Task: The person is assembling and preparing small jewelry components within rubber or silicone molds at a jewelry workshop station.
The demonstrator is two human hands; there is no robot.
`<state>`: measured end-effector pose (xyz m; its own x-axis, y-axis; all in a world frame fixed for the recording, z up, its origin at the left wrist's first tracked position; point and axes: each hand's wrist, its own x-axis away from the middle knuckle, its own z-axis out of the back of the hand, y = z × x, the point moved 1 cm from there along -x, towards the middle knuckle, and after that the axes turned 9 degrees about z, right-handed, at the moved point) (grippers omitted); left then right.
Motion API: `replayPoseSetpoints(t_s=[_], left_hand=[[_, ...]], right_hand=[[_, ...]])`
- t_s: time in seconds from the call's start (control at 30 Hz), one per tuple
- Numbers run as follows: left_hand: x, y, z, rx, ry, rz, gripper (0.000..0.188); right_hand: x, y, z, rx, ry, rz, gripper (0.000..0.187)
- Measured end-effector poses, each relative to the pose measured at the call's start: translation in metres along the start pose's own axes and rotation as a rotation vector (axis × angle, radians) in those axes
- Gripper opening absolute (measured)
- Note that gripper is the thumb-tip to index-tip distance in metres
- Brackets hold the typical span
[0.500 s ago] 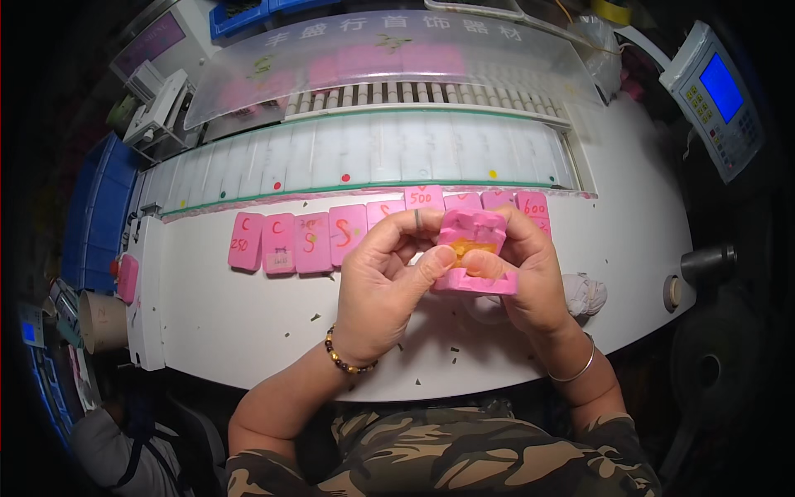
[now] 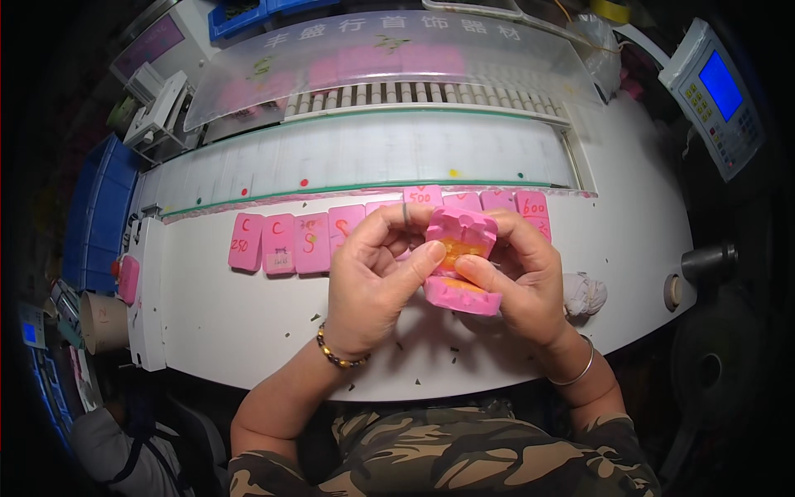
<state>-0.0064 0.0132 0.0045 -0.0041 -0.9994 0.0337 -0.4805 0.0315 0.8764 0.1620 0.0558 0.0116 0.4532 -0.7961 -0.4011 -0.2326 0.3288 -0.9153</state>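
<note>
Between my two hands, above the white table, is a pink rubber mold (image 2: 462,296), its two parts spread apart like a hinge. Yellow-orange material (image 2: 469,248) shows on the inside faces; whether it is a coating or a separate piece is unclear. My left hand (image 2: 368,269) grips the mold's left side, thumb pressed at the inner surface. On the other side, my right hand (image 2: 534,282) holds it with the thumb across the gap and the fingers behind the upper part. Several fingertips are hidden behind the mold.
A row of pink blocks (image 2: 312,243) with red marks lies behind my hands. Beyond it runs a machine bed of pale strips (image 2: 356,157) under a clear cover (image 2: 497,58). A whitish wrapped bundle (image 2: 586,296), a control panel (image 2: 719,99) and a blue crate (image 2: 99,190) stand around.
The mold has been opened wider, its lower part tipping down and toward me. Both hands have shifted slightly left. Behind them, the colored dots on the pale strips have moved left.
</note>
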Motion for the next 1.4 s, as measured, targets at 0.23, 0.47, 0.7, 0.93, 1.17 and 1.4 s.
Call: replayPoseSetpoints(t_s=[0.23,0.47,0.7,0.93,1.17,1.4], left_hand=[[-0.005,0.010,0.007,-0.143,-0.080,0.134,0.030],[-0.007,0.013,0.010,-0.104,-0.104,0.234,0.032],[-0.005,0.006,0.005,-0.080,-0.006,0.212,0.031],[-0.003,0.006,-0.002,-0.092,0.046,0.107,0.033],[0.002,-0.002,-0.008,-0.369,0.064,0.005,0.040],[0.000,-0.005,-0.010,-0.325,0.015,0.038,0.042]], right_hand=[[0.001,-0.002,0.000,0.017,0.018,-0.063,0.023],[0.001,0.000,0.003,0.143,-0.018,-0.054,0.022],[0.000,0.001,-0.001,0.192,-0.021,-0.025,0.023],[0.002,0.000,-0.005,0.029,0.020,-0.102,0.024],[-0.003,-0.006,-0.001,-0.077,0.051,-0.278,0.009],[0.001,0.004,-0.001,-0.118,0.108,-0.219,0.013]])
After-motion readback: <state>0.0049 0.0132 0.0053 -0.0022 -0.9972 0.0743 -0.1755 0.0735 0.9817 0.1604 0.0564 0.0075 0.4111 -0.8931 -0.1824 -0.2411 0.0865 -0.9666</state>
